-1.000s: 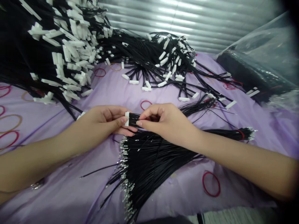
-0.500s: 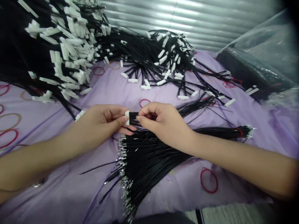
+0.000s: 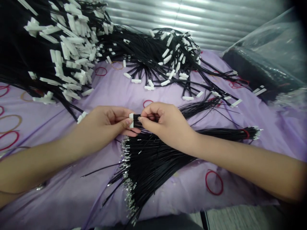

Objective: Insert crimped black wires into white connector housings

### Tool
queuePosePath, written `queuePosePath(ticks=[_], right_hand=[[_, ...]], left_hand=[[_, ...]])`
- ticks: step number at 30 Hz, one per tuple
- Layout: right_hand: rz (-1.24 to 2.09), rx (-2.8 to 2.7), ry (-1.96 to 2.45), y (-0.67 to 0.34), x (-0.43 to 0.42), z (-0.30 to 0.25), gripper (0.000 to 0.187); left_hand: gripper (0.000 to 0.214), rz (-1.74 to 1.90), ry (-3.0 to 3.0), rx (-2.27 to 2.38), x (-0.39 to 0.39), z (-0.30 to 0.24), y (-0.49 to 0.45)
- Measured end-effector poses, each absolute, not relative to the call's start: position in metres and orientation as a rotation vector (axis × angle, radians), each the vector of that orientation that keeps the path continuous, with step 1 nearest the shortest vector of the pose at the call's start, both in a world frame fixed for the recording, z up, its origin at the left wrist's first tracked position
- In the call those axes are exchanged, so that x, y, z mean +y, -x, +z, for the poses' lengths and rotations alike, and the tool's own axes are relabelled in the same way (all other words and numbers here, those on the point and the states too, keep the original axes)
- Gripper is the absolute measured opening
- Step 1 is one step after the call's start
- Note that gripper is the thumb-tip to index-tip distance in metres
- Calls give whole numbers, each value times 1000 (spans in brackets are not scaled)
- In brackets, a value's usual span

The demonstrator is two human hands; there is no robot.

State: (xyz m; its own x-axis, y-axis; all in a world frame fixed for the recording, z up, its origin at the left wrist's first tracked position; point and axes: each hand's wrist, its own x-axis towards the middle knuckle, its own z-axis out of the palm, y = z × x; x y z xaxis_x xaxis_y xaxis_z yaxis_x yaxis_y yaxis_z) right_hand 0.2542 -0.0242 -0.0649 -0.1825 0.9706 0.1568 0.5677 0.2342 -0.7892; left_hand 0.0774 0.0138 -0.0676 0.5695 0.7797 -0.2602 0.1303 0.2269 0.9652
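Observation:
A small white connector housing [image 3: 131, 120] is pinched between the thumb and fingers of my left hand [image 3: 107, 123]. Black wires [image 3: 137, 118] run out of its right side toward my right hand [image 3: 163, 119]. The thumb and forefinger of that hand are closed on a black wire close to the connector; the exact grip point is partly hidden. Just below both hands lies a fanned bundle of black wires [image 3: 153, 163] with bare metal terminals [image 3: 127, 172] along its left end. A red band ties its right end.
A large heap of black cables with white connectors [image 3: 72, 48] fills the upper left. More cable bundles [image 3: 168, 57] lie along the back beside silvery slats [image 3: 187, 19]. Clear plastic bags [image 3: 268, 64] stand at right. Rubber bands [image 3: 214, 182] are scattered on the purple cloth [image 3: 192, 195].
My right hand has moved slightly left along the wire, closer to the connector. My left hand still pinches the white housing, nearly in place.

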Motion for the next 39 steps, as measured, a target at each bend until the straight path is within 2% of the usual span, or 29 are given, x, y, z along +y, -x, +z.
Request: queuePosePath(ticks=[7,13,17,22,28,31,36,39], right_hand=[[628,-1941,1376,-252,-24,-69,14],[468,-2067,1279,-258,-25,-64,8],[82,-2216,1201,-267,-30,-45,29],[-93,-2593,1072,-275,-34,-26,21],[-121,-2729,1030,-275,-29,-45,19],[-20,-2693,1042,-274,-28,-48,20],[529,-2327,1116,-274,-31,-25,12],[701,-2080,1164,-280,-30,-10,11]], left_hand=[[18,530,-1319,839,17,-71,-78],[14,526,-1270,882,16,-68,-77],[8,651,-1123,851,20,-71,-72],[8,801,-924,790,25,-73,-70],[7,798,-886,796,24,-73,-72],[7,778,-896,803,25,-73,-72],[5,736,-892,819,26,-73,-72],[6,760,-872,839,27,-73,-73]])
